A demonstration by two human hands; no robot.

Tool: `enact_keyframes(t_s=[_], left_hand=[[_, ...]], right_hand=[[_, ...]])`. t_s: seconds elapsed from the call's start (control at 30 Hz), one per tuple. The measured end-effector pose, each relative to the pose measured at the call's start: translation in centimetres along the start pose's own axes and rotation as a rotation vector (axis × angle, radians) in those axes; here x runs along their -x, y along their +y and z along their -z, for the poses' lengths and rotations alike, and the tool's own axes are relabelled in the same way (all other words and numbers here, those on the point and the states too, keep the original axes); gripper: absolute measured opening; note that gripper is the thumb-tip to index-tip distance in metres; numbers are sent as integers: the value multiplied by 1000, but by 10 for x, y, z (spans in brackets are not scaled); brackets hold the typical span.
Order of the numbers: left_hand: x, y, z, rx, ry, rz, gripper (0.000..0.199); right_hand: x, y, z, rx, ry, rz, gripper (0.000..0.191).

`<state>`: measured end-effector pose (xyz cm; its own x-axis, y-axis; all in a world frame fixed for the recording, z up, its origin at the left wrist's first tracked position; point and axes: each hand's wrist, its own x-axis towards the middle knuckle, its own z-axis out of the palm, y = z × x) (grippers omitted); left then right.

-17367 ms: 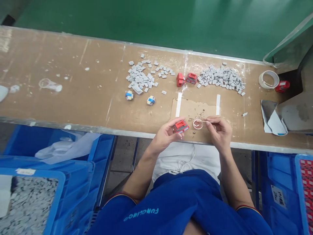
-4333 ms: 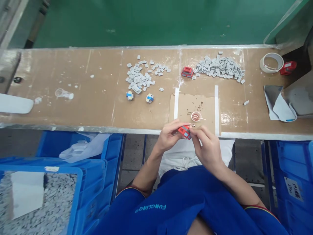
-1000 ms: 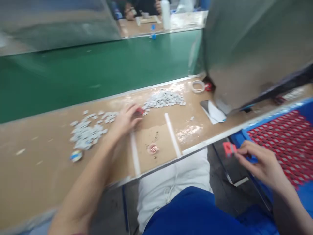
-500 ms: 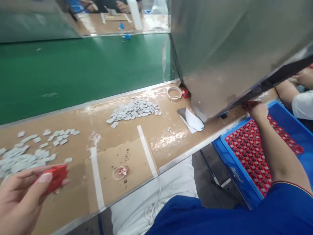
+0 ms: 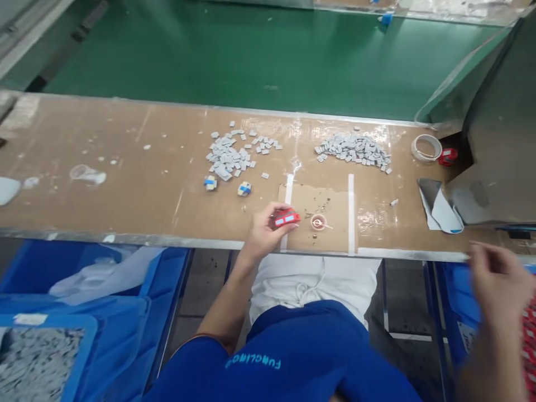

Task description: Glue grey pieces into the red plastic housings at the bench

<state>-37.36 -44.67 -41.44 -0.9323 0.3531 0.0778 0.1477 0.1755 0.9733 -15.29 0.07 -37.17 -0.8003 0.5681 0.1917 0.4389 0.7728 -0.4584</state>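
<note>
My left hand point(image 5: 263, 233) grips a small red plastic part point(image 5: 287, 218) with pale rectangles on its side, like a toy vehicle body. It is held over the left white tape strip at the bench's front edge. Just right of it sits a small round cup point(image 5: 318, 222) with a white stick in it, on a cardboard patch point(image 5: 335, 206). My right hand point(image 5: 500, 273) is at the right, by the bench edge and above the blue crate. Motion smears its fingers, and I cannot make out whether they hold anything.
Two heaps of small grey tiles, a left pile point(image 5: 228, 155) and a right pile point(image 5: 355, 149), lie on the bench. A tape roll point(image 5: 426, 148) and another red part point(image 5: 448, 156) stand by the metal panel point(image 5: 502, 128). Blue crates point(image 5: 121, 324) flank me below. A green belt point(image 5: 251, 61) runs behind.
My view has swung left. My left hand has brought the red part to the cardboard patch. My right hand has come back from beyond the crate of red parts toward the bench edge.
</note>
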Motion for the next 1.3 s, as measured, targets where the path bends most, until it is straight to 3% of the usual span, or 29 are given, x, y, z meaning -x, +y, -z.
enact_keyframes(t_s=[0.03,0.13,0.2,0.27,0.33,0.5,0.67,0.73,0.9,1.03,1.13,1.3], left_hand=[[2,-2,-1,20,-36,-39,39],[8,-7,-2,82,-124,-162,34],[15,-11,-2,140,-148,-183,37],[23,-16,-3,198,-138,-150,45],[30,-20,-3,218,-116,-122,50],[31,-21,-2,170,-126,-150,35],[33,-21,1,173,-134,-109,36],[35,-22,1,157,-142,-91,35],[37,-26,2,110,-199,-74,36],[37,-26,1,106,-197,-53,40],[37,-23,0,77,-193,-66,36],[36,-18,0,22,-204,-88,27]], right_hand=[[15,-38,-23,-102,-15,43,39],[37,-138,-86,-409,-257,244,39],[36,-181,-114,-495,-304,365,40],[30,-205,-128,-520,-290,451,26],[23,-215,-131,-526,-268,500,11],[12,-220,-133,-520,-125,577,8],[8,-224,-146,-549,52,624,11],[10,-221,-150,-622,32,557,14],[22,-205,-159,-821,-145,174,23],[30,-207,-161,-988,-129,62,22],[39,-218,-152,-1000,-98,129,10],[51,-242,-137,-863,-151,387,5]])
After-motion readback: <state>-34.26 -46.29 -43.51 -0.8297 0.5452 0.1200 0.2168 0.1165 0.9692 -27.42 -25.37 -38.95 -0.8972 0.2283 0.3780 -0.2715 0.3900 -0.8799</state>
